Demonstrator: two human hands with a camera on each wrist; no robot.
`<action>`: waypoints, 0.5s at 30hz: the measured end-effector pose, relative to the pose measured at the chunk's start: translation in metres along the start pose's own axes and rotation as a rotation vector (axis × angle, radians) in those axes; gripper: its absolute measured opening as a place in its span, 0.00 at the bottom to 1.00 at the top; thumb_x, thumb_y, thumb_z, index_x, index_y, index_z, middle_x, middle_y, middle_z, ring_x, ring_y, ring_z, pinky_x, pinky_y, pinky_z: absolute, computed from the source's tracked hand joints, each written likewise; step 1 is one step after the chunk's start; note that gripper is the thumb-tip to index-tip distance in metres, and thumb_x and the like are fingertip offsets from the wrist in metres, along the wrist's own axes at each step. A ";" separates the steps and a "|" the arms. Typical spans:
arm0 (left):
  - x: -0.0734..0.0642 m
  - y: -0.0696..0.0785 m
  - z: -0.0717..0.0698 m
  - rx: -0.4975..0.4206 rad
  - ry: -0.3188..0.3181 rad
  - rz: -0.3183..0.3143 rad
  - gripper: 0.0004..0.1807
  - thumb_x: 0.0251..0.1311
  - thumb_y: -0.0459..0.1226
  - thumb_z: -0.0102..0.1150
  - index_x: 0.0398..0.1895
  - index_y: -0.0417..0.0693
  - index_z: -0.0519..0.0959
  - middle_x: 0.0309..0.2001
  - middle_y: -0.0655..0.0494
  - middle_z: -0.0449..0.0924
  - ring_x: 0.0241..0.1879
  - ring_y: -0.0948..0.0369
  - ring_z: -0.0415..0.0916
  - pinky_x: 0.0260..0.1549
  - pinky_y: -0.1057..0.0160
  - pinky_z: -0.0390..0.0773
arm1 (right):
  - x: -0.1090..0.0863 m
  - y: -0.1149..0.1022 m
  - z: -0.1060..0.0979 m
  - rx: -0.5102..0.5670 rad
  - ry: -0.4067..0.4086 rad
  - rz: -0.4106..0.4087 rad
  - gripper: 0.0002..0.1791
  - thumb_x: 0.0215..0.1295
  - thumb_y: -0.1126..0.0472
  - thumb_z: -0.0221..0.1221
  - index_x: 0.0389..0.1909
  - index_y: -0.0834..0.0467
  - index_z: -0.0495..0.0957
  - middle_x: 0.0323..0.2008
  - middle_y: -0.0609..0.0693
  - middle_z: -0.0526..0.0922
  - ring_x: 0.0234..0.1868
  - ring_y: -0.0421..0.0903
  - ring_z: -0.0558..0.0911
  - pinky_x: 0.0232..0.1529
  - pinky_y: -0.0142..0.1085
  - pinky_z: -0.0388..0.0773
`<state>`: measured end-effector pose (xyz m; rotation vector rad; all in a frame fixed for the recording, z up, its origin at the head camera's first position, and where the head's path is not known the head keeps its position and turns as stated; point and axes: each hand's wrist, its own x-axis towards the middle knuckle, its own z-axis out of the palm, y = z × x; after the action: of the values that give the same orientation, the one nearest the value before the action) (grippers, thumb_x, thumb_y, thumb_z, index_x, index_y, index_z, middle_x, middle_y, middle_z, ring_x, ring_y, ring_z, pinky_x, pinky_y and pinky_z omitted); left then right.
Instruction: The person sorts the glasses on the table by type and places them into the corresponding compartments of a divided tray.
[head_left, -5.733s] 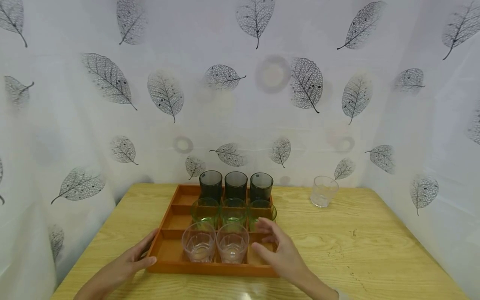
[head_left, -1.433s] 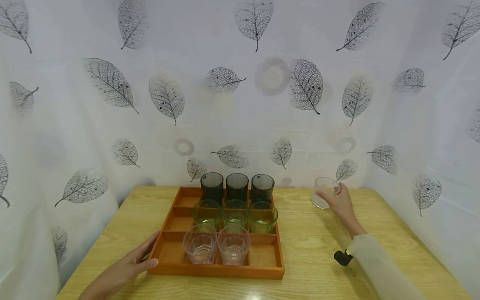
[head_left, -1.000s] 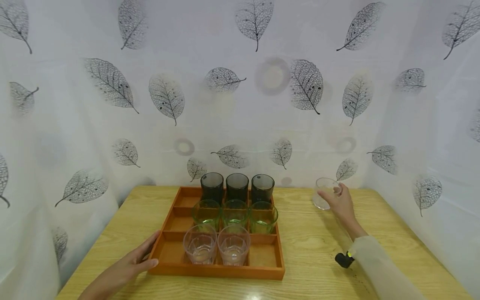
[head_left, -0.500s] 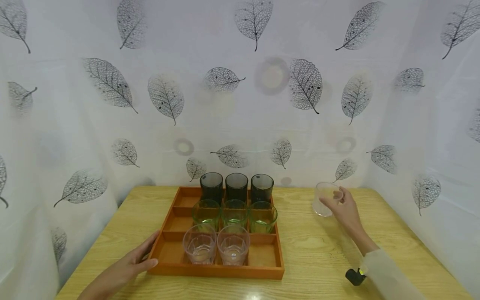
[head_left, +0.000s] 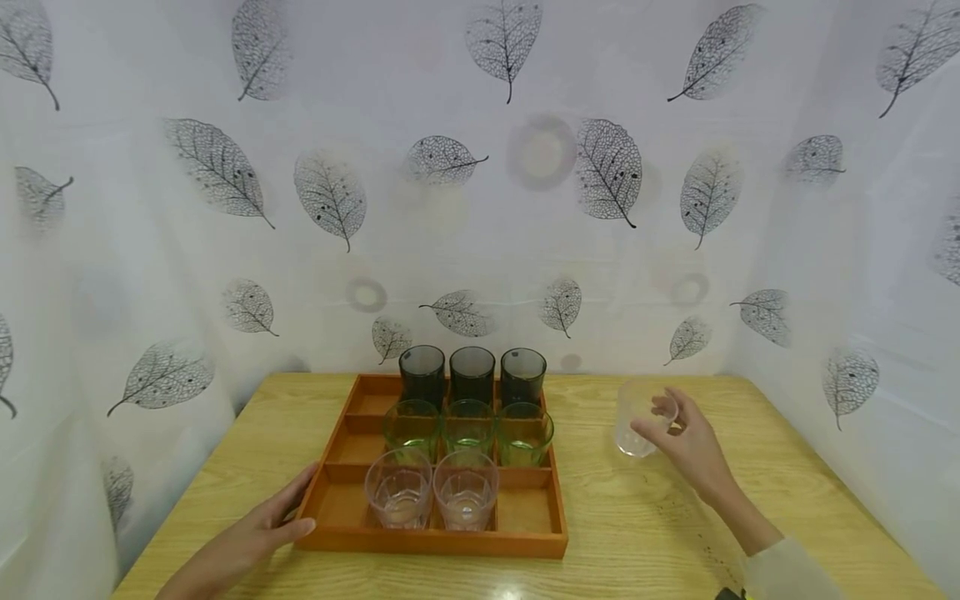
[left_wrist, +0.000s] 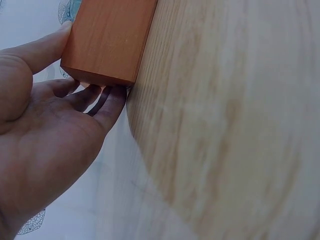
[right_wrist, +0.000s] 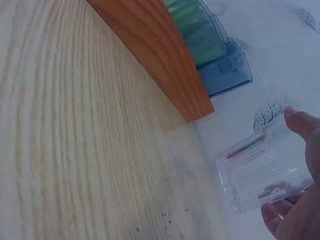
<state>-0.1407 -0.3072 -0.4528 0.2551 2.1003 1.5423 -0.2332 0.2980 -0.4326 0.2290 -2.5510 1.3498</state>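
An orange-brown wooden tray (head_left: 431,542) with compartments stands on the table, bearing several glasses. At its front left corner my left hand (head_left: 258,525) holds on, thumb at the upper edge and fingers against the left side wall (left_wrist: 102,79). To the right of the tray, my right hand (head_left: 693,442) grips a clear drinking glass (head_left: 636,425), slightly tilted and seemingly just above the table. In the right wrist view the glass (right_wrist: 265,167) sits between thumb and fingers. Two clear glasses (head_left: 465,496) stand in the tray's front row, whose right compartment (head_left: 525,508) holds nothing.
Three green glasses (head_left: 525,437) fill part of the tray's middle row, with three dark grey glasses (head_left: 472,375) behind them. A leaf-patterned white curtain (head_left: 465,233) borders the wood-grain table (head_left: 615,533) at the back and sides.
My right hand has reached to the back right, taken hold of the clear glass, lifted it, and drawn it nearer and slightly left. My left hand stays at the tray corner.
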 end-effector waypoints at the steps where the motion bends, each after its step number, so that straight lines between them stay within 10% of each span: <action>1: 0.000 0.000 0.000 0.001 0.000 0.000 0.43 0.84 0.42 0.42 0.83 0.45 0.26 0.81 0.35 0.20 0.77 0.30 0.24 0.68 0.39 0.58 | -0.003 -0.003 0.001 0.004 -0.004 -0.004 0.50 0.71 0.51 0.66 0.81 0.67 0.49 0.69 0.65 0.71 0.65 0.58 0.73 0.52 0.19 0.67; 15: 0.000 0.000 0.000 0.003 0.007 -0.012 0.43 0.84 0.43 0.42 0.83 0.45 0.27 0.81 0.35 0.21 0.77 0.30 0.24 0.68 0.36 0.57 | -0.039 -0.037 0.008 0.052 -0.076 -0.029 0.46 0.70 0.53 0.68 0.80 0.62 0.54 0.68 0.58 0.74 0.62 0.39 0.74 0.53 0.23 0.71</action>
<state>-0.1405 -0.3069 -0.4528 0.2385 2.1060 1.5355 -0.1874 0.2721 -0.4189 0.3314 -2.5653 1.4238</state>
